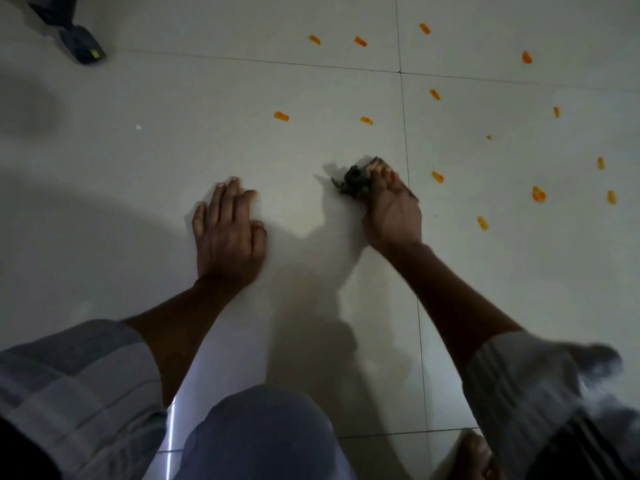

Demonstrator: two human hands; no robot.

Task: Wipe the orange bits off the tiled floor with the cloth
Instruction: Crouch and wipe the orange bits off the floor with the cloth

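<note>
Several orange bits (437, 177) lie scattered over the pale tiled floor (311, 98), mostly ahead and to the right of my hands. My right hand (393, 207) grips a small dark bunched cloth (356, 180) and holds it down on the floor next to a tile joint. The nearest orange bit lies a short way to the right of that hand. My left hand (227, 230) rests flat on the floor with its fingers spread, holding nothing.
A dark bluish object (81, 43) with a small yellow mark lies at the far left. My knee (263, 434) and bare foot (474, 455) are at the bottom of the view. Dark shadows fall across the left of the floor.
</note>
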